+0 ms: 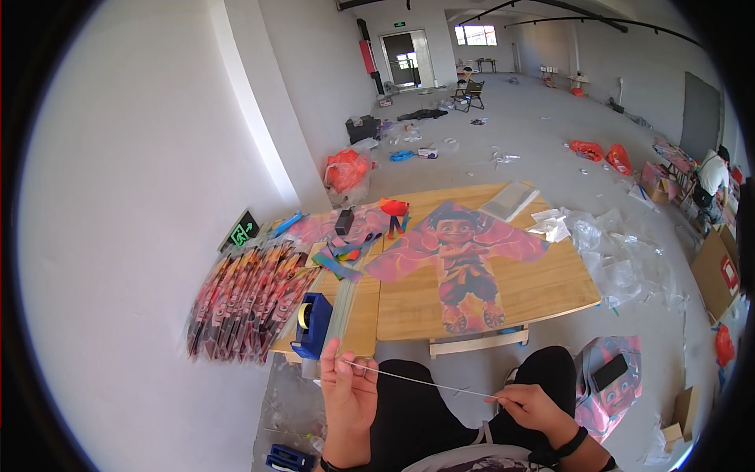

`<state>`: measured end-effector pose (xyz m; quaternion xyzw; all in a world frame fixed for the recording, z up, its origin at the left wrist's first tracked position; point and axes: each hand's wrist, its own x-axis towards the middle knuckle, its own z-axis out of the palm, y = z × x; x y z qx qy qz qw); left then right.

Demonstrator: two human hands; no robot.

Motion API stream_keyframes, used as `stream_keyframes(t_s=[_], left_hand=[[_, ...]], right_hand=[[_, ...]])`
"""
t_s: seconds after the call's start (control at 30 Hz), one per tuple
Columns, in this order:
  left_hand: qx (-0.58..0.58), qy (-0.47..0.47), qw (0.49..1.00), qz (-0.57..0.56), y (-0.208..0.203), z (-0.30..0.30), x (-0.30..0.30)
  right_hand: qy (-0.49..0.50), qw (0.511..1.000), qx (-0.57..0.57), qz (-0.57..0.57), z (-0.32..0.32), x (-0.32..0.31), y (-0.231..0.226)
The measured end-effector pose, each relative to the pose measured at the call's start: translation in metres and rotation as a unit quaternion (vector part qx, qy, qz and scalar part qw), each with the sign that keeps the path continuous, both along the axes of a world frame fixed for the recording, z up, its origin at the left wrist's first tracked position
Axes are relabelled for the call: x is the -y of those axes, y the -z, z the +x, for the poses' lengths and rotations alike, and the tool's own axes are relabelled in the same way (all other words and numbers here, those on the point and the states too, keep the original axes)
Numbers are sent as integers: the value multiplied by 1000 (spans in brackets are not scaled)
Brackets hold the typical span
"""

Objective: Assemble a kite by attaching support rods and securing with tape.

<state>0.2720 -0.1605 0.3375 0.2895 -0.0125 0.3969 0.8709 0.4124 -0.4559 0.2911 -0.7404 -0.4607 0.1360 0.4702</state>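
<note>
Your left hand (pixel 346 387) and right hand (pixel 528 404) each pinch an end of the thin rod (pixel 425 383), stretched across your lap below the table (pixel 550 287). Over-flexing could snap it; the tape dispenser (pixel 312 324) sits close enough to snag.

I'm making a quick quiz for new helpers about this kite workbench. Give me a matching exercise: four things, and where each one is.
Things:
1. thin rod
2. tape dispenser
3. spread kite
4. stack of folded kites

Places:
A. lying flat in the middle of the wooden table
B. at the table's left end, by the wall
C. held between left hand and right hand
D. on the table's near left corner

Pairs: 1-C, 2-D, 3-A, 4-B
</note>
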Motion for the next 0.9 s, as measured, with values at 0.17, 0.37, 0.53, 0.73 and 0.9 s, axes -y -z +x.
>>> stream_keyframes(t_s=[0.17,0.37,0.53,0.73,0.9], left_hand=[[-19,-79,995,64,-2,1,2],[-51,-115,982,144,-6,-2,5],[-66,-121,973,187,-7,2,9],[-108,-87,972,191,-7,29,6],[-119,-77,966,216,-16,73,-20]], right_hand=[[7,1000,-6,17,-1,-1,1],[23,999,38,10,-1,-1,7],[24,999,26,22,-1,1,2],[-39,995,-78,-46,8,-7,22],[-33,988,-147,-43,17,-13,35]])
